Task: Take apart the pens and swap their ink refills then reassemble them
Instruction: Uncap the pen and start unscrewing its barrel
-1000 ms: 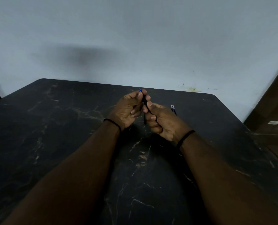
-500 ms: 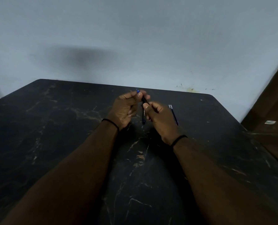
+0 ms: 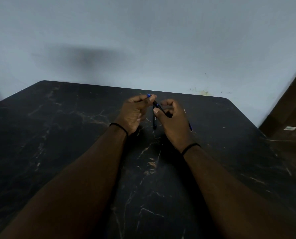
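Observation:
A dark pen with a blue tip [image 3: 156,106] is held slanted between both hands above the black marble table [image 3: 57,135]. My left hand [image 3: 135,112] pinches its blue tip end. My right hand [image 3: 173,121] grips its lower barrel between thumb and fingers. A second dark pen body [image 3: 154,122] lies on the table below and between the hands. A thin blue ink refill [image 3: 190,127] lies on the table just right of my right hand, mostly hidden behind it.
A pale wall [image 3: 143,40] runs behind the table's far edge. A brown wooden surface [image 3: 292,118] stands at the right, past the table's corner. Both forearms stretch across the near half of the table.
My hands have spread slightly apart along the pen, and the right hand's fingers have loosened and lifted. The second pen body on the table now shows between the hands.

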`<state>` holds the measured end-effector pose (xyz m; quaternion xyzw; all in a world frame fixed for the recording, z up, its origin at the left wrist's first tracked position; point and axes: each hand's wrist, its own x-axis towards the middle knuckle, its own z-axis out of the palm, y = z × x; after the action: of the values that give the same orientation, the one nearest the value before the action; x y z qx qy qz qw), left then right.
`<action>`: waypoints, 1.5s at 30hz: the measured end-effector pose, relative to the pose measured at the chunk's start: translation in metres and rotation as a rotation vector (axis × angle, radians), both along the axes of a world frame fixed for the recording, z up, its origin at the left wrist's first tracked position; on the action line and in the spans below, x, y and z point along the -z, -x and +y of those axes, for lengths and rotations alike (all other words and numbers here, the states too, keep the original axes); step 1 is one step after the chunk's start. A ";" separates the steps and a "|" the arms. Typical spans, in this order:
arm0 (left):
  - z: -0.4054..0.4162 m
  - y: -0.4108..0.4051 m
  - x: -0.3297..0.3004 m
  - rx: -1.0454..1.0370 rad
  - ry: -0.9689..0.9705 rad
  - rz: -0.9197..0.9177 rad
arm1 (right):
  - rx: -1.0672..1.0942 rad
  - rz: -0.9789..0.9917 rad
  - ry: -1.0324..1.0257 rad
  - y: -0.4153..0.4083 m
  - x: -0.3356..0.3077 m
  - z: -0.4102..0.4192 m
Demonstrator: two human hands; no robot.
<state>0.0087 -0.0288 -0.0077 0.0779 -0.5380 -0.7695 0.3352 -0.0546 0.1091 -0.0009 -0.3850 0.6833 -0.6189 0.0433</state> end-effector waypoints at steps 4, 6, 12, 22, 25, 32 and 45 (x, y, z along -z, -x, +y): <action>0.002 -0.001 -0.001 -0.002 0.003 -0.014 | 0.080 0.152 -0.080 0.002 0.004 -0.002; 0.002 -0.002 -0.001 -0.002 0.002 -0.016 | 0.092 0.185 -0.101 0.003 0.006 -0.003; 0.001 -0.001 0.001 0.000 0.022 -0.022 | 0.061 0.089 -0.014 0.006 0.010 -0.005; 0.002 -0.002 0.000 -0.014 0.042 -0.024 | 0.092 0.210 -0.127 0.003 0.006 -0.001; 0.002 0.000 0.000 -0.012 0.043 -0.016 | 0.097 0.216 -0.064 0.004 0.006 -0.001; 0.002 -0.002 0.000 -0.016 0.060 -0.034 | 0.038 0.052 -0.031 0.004 0.009 -0.004; 0.003 -0.003 -0.001 -0.026 0.053 -0.055 | 0.089 0.237 -0.132 -0.001 0.000 0.002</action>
<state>0.0119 -0.0254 -0.0067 0.0971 -0.5664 -0.7480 0.3320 -0.0535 0.1109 -0.0008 -0.4209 0.7393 -0.5240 -0.0396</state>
